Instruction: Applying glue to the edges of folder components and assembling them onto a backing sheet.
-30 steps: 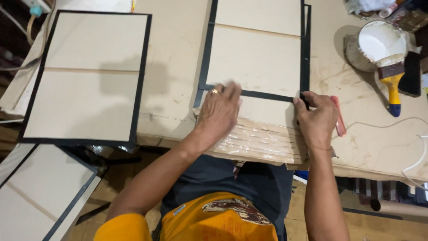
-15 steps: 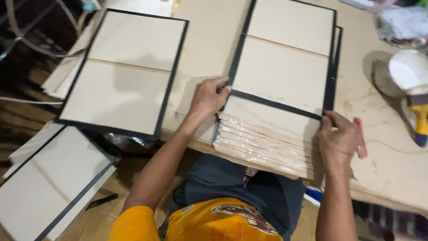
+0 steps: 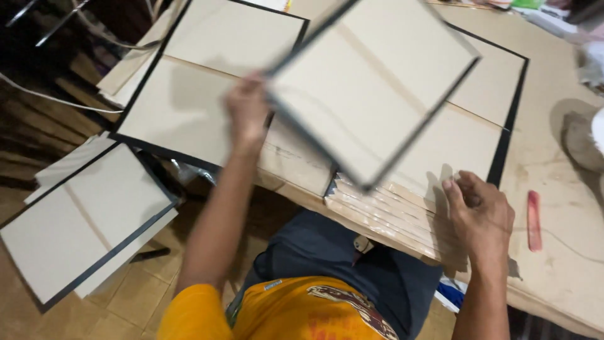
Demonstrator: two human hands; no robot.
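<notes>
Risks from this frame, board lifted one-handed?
1. The left hand grips the lifted black-edged board at one edge only; it may tip or slip.
2. The stack of boards overhangs the table edge; the right hand alone steadies it, so it might slide off.

Left hand (image 3: 246,108) now lifting top board (image 3: 371,88) off stack (image 3: 402,217), tilted

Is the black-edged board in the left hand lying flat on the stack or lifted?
Lifted: the left hand holds the board tilted above the stack.
</notes>
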